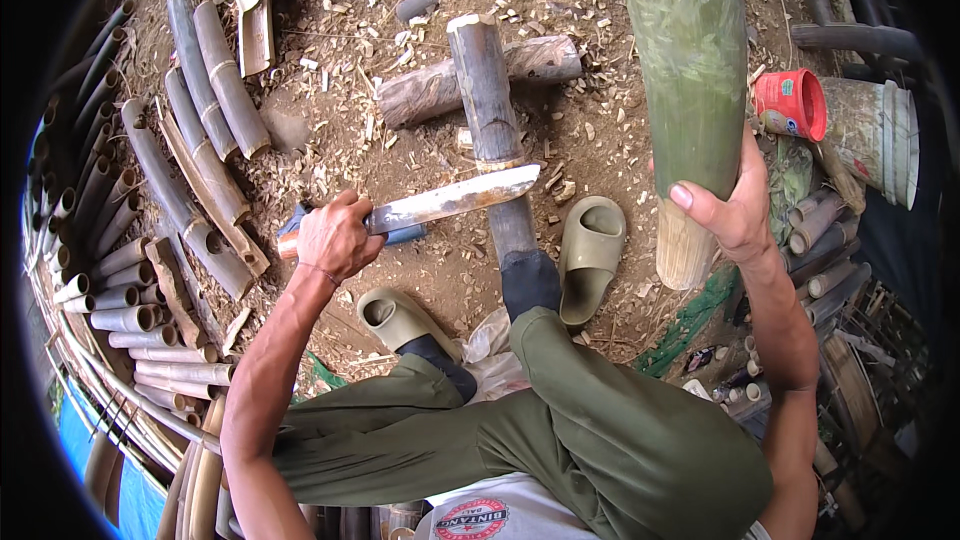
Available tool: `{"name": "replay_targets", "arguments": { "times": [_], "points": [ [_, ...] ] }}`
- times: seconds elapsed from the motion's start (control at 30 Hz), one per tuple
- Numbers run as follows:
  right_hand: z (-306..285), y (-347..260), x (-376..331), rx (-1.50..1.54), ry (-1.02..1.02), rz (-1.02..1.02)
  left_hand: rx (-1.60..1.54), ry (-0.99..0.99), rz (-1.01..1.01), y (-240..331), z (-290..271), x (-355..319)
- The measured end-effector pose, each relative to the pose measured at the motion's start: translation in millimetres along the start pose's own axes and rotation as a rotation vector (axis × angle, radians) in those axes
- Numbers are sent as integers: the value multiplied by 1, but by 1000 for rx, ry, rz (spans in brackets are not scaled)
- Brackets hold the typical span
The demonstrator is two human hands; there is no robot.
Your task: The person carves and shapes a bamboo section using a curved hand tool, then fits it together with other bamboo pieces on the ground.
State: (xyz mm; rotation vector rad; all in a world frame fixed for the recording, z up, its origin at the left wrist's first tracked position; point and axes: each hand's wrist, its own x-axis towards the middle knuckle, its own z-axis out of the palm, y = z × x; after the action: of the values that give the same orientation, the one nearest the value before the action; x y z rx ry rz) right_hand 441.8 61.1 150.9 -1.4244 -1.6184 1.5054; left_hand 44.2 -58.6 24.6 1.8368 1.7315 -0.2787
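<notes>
My left hand (pixel 337 236) is closed round the handle of a machete (pixel 455 197). Its broad, rust-stained blade points right and crosses over a dark bamboo pole (pixel 482 90). That pole rests across a short, thick log (pixel 425 92), and my foot in a dark sock (pixel 530 282) is at its near end. In my right hand (pixel 735 205) is a large green bamboo piece (pixel 690 60), its lower end pale and tapered. The thumb lies across its front, with the fingers mostly hidden behind. Its upper end runs out of view. The blade and the green piece are apart.
Split and whole bamboo lengths (pixel 205 100) lie at left, beside stacked bamboo tubes (pixel 125 300). At right stand a red tub (pixel 790 103) and a whitish bucket (pixel 875 140). Olive slippers (pixel 594 250) are near my feet. Wood chips litter the dirt. A blue object (pixel 405 234) lies under the machete.
</notes>
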Motion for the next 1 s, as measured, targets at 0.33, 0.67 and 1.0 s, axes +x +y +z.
{"name": "replay_targets", "arguments": {
  "times": [0.33, 0.67, 1.0],
  "points": [
    [6, 0, 2, 55, -70, 6, -17, -13, 0, 0, -2, 2],
    [27, 12, -8, -551, -306, -570, 107, -39, 95, -36, 30, 12],
    [20, 21, 35, -1310, -694, -754, 80, -229, -102, 1, -29, 33]
  ]
}}
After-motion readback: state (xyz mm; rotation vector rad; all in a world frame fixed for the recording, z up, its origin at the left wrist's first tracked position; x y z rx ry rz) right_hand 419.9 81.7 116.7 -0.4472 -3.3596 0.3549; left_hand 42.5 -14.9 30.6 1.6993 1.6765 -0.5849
